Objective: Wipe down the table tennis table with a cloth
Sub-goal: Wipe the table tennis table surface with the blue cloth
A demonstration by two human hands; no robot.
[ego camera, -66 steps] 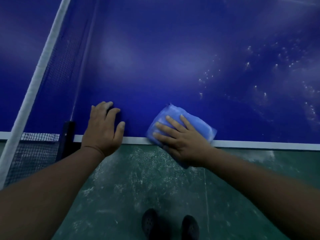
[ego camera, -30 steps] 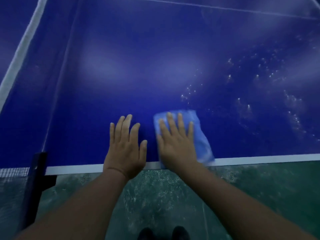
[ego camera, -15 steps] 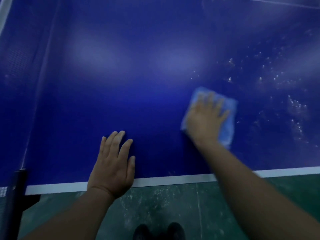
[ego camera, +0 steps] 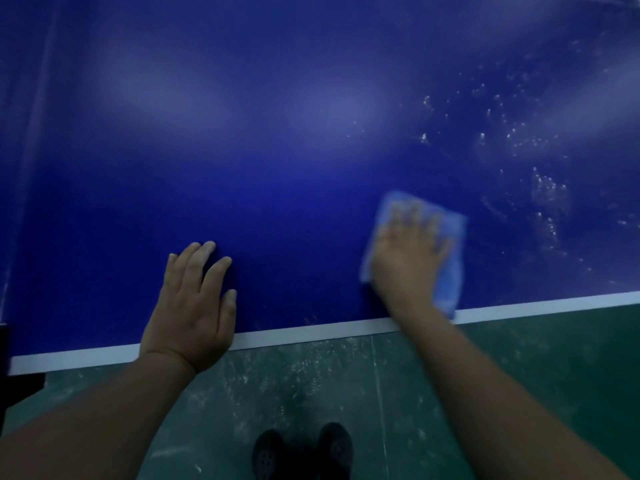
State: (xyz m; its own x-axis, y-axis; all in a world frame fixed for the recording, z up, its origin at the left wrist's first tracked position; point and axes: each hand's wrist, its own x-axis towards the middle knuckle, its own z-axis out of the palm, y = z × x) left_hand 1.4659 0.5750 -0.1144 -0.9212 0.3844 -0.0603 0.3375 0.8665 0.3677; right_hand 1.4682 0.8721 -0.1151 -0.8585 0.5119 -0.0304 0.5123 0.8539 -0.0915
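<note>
Since 0.5 s ago our right hand (ego camera: 408, 261) dragged the cloth (ego camera: 446, 271) back toward the table (ego camera: 277, 150) edge, fingers flat on it; left hand (ego camera: 192, 306) rests flat, grasping nothing.

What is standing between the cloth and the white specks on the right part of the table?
Nothing visible. The right hand presses the cloth flat on the table, and only bare blue surface lies between it and the specks.
</note>
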